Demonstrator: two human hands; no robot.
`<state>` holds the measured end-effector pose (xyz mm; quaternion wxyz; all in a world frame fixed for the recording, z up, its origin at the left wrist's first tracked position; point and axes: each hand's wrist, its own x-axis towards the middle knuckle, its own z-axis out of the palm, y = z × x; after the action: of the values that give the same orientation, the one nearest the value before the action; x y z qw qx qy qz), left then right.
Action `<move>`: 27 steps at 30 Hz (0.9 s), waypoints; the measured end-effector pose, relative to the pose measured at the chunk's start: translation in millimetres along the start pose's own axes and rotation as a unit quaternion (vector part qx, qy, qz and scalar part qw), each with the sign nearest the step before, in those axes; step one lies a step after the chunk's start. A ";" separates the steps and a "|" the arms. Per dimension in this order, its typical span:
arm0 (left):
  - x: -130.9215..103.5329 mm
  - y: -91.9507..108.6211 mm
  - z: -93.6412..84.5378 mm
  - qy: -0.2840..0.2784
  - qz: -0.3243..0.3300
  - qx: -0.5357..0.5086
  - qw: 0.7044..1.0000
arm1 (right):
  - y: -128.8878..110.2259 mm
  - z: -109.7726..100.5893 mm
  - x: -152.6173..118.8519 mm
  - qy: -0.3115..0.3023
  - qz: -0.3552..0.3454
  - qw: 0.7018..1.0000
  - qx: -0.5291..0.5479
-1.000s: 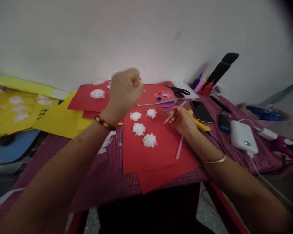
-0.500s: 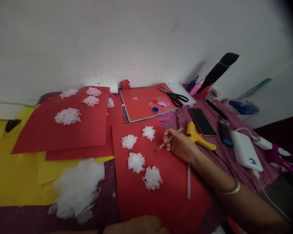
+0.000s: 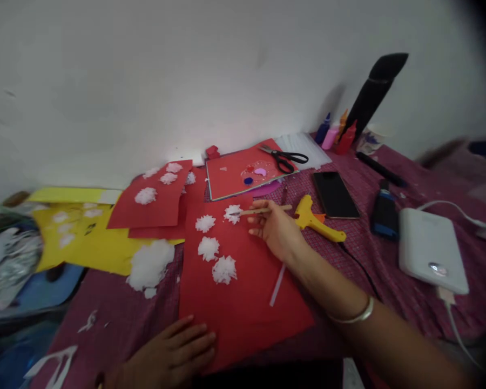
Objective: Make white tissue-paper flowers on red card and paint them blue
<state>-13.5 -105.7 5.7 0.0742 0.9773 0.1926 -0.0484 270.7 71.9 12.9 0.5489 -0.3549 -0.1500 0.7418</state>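
Observation:
My right hand (image 3: 273, 227) is closed around a thin wooden paintbrush (image 3: 253, 211). The brush tip meets the upper-right white paper flower (image 3: 232, 214) on a red sheet (image 3: 247, 324). Below and left of it on that sheet are three more white flowers, among them a lower flower (image 3: 224, 269). My left hand (image 3: 174, 351) lies with fingers stretched over the sheet's lower left edge, holding nothing. A narrow pale strip (image 3: 277, 284) rests on the sheet under my right forearm. Farther back, a clear paint palette (image 3: 256, 172) holds red, blue and pink paint.
Right of my hand lie a yellow glue gun (image 3: 319, 221), a phone (image 3: 335, 194) and a white power bank (image 3: 433, 251). Scissors (image 3: 285, 156) rest near paint bottles (image 3: 346, 138). Leftward are a white paper heap (image 3: 152, 265), more flowered red sheets (image 3: 162, 213) and yellow paper (image 3: 109, 248).
The brush has moved up and left, from bare red paper onto the upper-right flower. My left hand now lies with its fingers stretched at the sheet's edge. The camera view has shifted.

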 end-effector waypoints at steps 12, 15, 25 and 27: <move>-6.5 11.1 9.9 -0.019 -0.049 0.034 0.998 | 2.9 -31.1 12.0 -0.036 0.091 0.992 0.085; -5.0 11.8 -0.3 -0.014 -0.048 0.022 0.999 | 5.1 -30.7 12.8 -0.041 0.091 0.992 0.074; 87.4 6.4 6.9 0.091 0.074 0.121 0.986 | -10.3 -28.0 14.0 -0.008 -0.058 0.996 -0.066; 107.5 4.7 35.4 0.163 0.077 0.122 0.976 | -22.2 -18.0 17.7 0.010 -0.138 0.983 -0.118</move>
<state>85.0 -76.0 -41.7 -0.0750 0.9855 0.1193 0.0942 296.2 93.0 7.4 0.6016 -0.4003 -0.2785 0.6327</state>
